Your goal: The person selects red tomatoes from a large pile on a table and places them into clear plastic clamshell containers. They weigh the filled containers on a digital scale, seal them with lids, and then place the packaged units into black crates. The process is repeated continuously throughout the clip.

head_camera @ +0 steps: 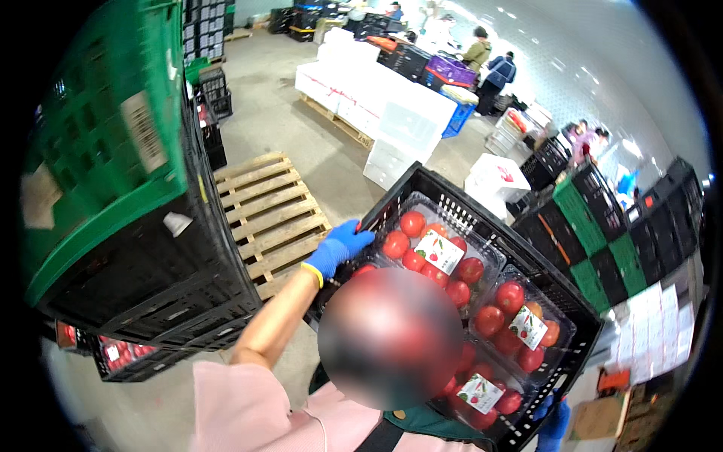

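Held in front of my body is a black plastic crate [469,198] with clear plastic packs of tomatoes in it. Each visible pack, such as the far tomato pack [435,243], bears a printed label. My left hand [340,247], in a blue glove with a yellow cuff, grips the crate's left side. At the lower right, my right hand [552,421], also gloved in blue, is on the opposite side of the crate, its fingers partly hidden. A blurred round patch covers the near left part of the crate.
A wooden pallet [274,214] lies on the floor ahead to the left. Close on the left stands a tall stack of black and green crates [141,271]. White foam boxes [361,96] fill a pallet farther off. More crates [587,226] stand right, with several people beyond.
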`<state>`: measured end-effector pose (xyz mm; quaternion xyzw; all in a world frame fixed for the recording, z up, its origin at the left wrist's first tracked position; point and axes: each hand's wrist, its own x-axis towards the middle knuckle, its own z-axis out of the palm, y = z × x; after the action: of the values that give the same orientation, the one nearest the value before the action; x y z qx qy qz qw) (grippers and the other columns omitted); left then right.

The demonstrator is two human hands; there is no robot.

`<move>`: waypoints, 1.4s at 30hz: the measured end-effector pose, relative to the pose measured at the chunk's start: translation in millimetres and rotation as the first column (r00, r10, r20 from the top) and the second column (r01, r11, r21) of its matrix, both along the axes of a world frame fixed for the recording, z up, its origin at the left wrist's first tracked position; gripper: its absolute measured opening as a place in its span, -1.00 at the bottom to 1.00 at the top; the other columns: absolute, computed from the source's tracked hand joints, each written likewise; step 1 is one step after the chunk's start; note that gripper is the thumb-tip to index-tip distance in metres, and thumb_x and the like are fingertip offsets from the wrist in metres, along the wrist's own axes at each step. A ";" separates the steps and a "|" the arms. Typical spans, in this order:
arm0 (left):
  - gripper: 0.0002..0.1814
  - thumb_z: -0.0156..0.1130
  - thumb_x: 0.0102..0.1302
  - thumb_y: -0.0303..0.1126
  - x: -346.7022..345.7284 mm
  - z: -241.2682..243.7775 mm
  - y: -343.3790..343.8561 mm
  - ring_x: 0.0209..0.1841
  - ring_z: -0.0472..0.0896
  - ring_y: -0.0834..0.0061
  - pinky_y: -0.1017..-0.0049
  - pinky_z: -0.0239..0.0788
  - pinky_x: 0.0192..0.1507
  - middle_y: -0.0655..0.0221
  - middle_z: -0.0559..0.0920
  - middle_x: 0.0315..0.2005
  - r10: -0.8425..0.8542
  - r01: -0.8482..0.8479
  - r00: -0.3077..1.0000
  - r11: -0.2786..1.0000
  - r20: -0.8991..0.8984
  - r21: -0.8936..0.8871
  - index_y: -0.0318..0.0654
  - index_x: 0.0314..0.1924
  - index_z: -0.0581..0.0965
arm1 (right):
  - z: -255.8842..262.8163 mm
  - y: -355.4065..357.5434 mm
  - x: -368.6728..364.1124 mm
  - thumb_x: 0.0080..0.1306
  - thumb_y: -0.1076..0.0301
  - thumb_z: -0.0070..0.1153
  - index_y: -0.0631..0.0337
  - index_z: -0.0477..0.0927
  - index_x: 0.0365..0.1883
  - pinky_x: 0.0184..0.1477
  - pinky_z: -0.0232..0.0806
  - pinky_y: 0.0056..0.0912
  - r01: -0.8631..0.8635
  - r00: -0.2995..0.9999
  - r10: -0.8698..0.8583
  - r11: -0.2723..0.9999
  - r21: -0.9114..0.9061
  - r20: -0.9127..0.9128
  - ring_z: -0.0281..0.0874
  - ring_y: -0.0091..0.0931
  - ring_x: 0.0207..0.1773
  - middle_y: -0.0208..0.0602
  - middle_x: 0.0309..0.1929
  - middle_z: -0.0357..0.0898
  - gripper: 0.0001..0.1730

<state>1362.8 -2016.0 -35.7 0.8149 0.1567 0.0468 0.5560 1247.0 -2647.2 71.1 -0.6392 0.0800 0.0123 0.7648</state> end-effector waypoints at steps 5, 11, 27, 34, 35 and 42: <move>-0.38 0.21 0.13 0.05 82.6 28.3 61.2 -0.06 0.58 0.16 0.31 0.37 -0.03 -0.02 0.59 -0.13 0.106 -0.107 0.994 0.994 -0.026 -0.024 -0.32 0.01 0.46 | 20.1 44.7 150.7 0.33 0.17 -0.08 0.24 0.32 0.13 -0.35 0.46 -0.11 -0.042 0.987 0.066 0.986 0.162 -0.145 0.50 -0.37 -0.44 -0.25 -0.42 0.47 -0.53; -0.27 0.18 0.13 0.10 166.4 -4.0 161.9 0.04 0.53 0.08 0.30 0.34 0.05 -0.10 0.53 -0.03 0.326 -0.311 0.940 0.940 -0.102 0.141 -0.41 0.09 0.40 | -27.8 167.9 401.0 0.21 0.47 -0.09 0.22 0.43 -0.16 -0.64 0.17 -0.62 -0.145 0.989 0.142 0.883 -0.446 -0.041 0.24 -0.65 -0.71 -0.50 -0.68 0.31 -0.78; -0.16 0.23 0.16 0.03 203.8 -1.8 256.0 0.28 0.32 0.16 0.34 0.16 0.26 -0.08 0.35 0.21 0.978 -0.990 0.115 0.128 -0.172 0.064 -0.48 0.25 0.26 | -20.3 678.4 905.3 0.24 0.46 -0.02 0.17 0.42 -0.31 -0.70 0.19 -0.61 -0.837 0.455 0.886 0.390 -0.382 -0.092 0.21 -0.68 -0.74 -0.56 -0.67 0.29 -0.94; -0.16 0.23 0.16 0.05 190.4 -31.5 356.9 0.28 0.32 0.13 0.32 0.15 0.27 -0.08 0.35 0.21 0.969 -0.987 -0.157 -0.160 -0.193 -0.002 -0.47 0.25 0.26 | -62.6 947.4 926.6 0.25 0.45 -0.03 0.15 0.44 -0.39 -0.69 0.19 -0.63 -0.906 0.216 0.974 0.175 -0.386 -0.065 0.22 -0.69 -0.73 -0.56 -0.68 0.30 -0.98; -0.16 0.23 0.16 0.06 189.4 -30.6 376.8 0.27 0.33 0.13 0.32 0.16 0.26 -0.08 0.38 0.19 0.960 -0.982 -0.188 -0.187 -0.207 0.025 -0.47 0.24 0.27 | -65.2 986.1 924.6 0.26 0.42 -0.03 0.11 0.44 -0.50 -0.68 0.20 -0.61 -0.912 0.242 0.964 0.185 -0.367 -0.114 0.23 -0.68 -0.74 -0.55 -0.73 0.27 -0.88; -0.38 0.17 0.18 0.02 147.6 32.8 544.9 0.05 0.50 0.05 0.26 0.33 0.05 -0.02 0.54 -0.02 0.959 -0.975 -0.222 -0.217 -0.176 0.050 -0.34 0.07 0.43 | -46.3 1220.4 887.3 0.22 0.36 0.00 0.16 0.42 -0.54 -0.74 0.25 -0.49 -0.939 0.196 0.965 0.133 -0.318 -0.176 0.29 -0.55 -0.79 -0.43 -0.76 0.34 -0.85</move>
<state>1510.4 -1471.1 -2.9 0.3581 0.7757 0.3923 0.3409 2134.3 -1426.8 24.8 -0.6703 -0.3693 0.4560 0.4542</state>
